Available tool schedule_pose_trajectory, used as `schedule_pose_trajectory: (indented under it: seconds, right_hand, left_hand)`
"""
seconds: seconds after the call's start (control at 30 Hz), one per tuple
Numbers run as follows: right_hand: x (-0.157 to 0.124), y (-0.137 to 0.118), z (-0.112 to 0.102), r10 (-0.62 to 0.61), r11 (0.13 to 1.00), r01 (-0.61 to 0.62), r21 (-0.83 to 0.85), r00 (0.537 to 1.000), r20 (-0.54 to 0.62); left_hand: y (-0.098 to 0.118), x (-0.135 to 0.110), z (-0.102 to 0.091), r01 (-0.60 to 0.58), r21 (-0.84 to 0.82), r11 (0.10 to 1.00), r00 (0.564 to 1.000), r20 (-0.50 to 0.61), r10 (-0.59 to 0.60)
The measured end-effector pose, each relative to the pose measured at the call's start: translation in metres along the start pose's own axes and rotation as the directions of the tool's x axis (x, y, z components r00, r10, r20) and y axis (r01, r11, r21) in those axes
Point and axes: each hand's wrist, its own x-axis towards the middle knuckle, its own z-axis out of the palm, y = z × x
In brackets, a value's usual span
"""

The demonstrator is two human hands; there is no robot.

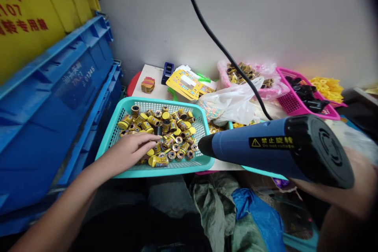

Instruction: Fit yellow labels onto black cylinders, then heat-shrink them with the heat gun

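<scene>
My left hand (137, 147) reaches over the left part of a turquoise basket (130, 172), palm down. Its fingers are stretched out, resting on or just above the small parts there. The basket holds many small printed cylinders (159, 160), several with yellow caps. Beside the fingertips is a black piece (158, 130). A blue and black corded power tool (251, 143), which looks like an electric screwdriver, looms close to the camera at right. Behind it shows part of my right arm (321, 195); the tool hides the fingers of my right hand.
Blue crates (53, 106) and a yellow crate (47, 4) are stacked at left. Behind the basket lie yellow printed cards (184, 84) and a plastic bag (232, 104). A pink basket (295, 104) holds black parts. A black cord (206, 27) crosses the view.
</scene>
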Motion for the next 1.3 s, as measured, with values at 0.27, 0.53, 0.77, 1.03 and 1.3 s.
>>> schedule_pose_trajectory:
  seconds: [0.27,0.53,0.77,1.03,1.3]
  right_hand:
    - [0.023,-0.016,-0.006,-0.31,0.946,0.293,-0.136,0.942,-0.126]
    - [0.015,-0.015,-0.007,-0.293,0.943,0.271,-0.195,0.952,-0.091]
    - [0.003,-0.004,0.0,-0.255,0.951,0.235,-0.202,0.964,-0.08]
    - [0.011,-0.006,0.007,-0.223,0.95,0.173,-0.26,0.959,-0.175]
    - [-0.003,-0.006,0.02,-0.089,0.985,0.058,-0.16,0.978,-0.19]
  left_hand:
    - [-0.017,-0.014,-0.001,0.062,-0.054,0.997,0.995,-0.069,-0.066]
    - [-0.009,0.002,-0.004,0.008,0.012,1.0,0.998,-0.06,-0.007]
    - [0.016,0.036,-0.005,-0.112,0.135,0.984,0.992,0.068,0.104]
    - [0.039,0.124,0.057,-0.176,0.425,0.888,0.969,0.235,0.079]
    - [0.03,0.063,0.033,-0.226,0.406,0.885,0.895,0.444,0.025]
